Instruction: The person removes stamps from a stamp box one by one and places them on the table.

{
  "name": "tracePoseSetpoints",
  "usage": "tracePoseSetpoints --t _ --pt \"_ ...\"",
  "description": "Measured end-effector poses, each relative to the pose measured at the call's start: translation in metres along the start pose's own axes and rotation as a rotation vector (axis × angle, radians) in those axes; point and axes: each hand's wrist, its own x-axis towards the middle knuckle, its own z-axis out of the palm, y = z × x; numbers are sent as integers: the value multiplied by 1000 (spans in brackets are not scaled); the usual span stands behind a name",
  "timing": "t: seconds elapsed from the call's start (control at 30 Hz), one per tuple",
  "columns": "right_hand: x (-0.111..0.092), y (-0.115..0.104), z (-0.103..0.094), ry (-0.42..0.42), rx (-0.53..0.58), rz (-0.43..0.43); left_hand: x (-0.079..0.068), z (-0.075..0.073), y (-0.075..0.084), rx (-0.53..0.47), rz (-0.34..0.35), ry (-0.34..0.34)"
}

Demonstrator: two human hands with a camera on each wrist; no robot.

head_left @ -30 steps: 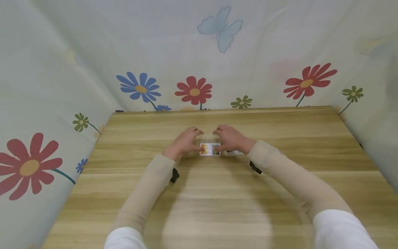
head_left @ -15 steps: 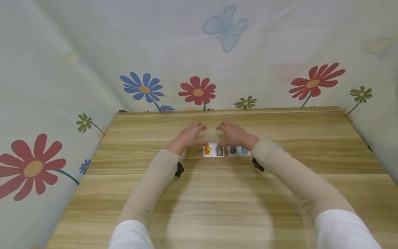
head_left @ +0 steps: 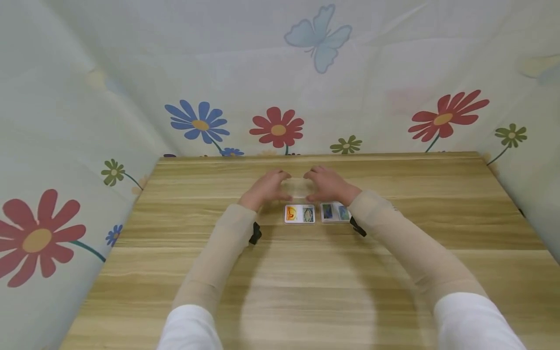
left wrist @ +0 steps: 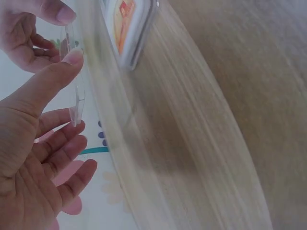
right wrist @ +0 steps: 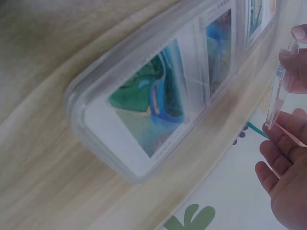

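Note:
Between my two hands is a thin clear plastic cover [left wrist: 78, 103], seen nearly edge-on in both wrist views and only faintly in the head view. My left hand [head_left: 268, 188] pinches one end with thumb and fingertips; its other fingers [left wrist: 79, 179] spread loosely. My right hand [head_left: 331, 187] pinches the opposite end. Nearer the body than the hands, a clear case [head_left: 299, 214] lies flat, showing an orange picture and a greenish one on white. Beside it on the right is another clear case [right wrist: 139, 105] with blue-green pictures, partly covered by the right wrist in the head view.
The cases lie on a wood-grain table [head_left: 306, 272]. A pale cloth wall [head_left: 236, 58] printed with flowers and a butterfly rises behind the table's back edge and along both sides. Each wrist wears a black strap device [head_left: 255, 234].
Both hands have moved away from the left case toward the table's back, carrying the clear cover. The thumbs no longer overlap that case, and more of the right case shows.

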Motion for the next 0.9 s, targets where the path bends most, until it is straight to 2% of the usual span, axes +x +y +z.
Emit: tracePoseSetpoints --t 0.23,0.6,0.9 --pt "9 3 8 -24 14 16 5 5 -4 2 -36 -19" --pt "11 9 15 -62 29 16 11 10 -2 82 -50 -69" --pt "12 9 17 -94 40 34 11 12 -3 56 -86 -95"
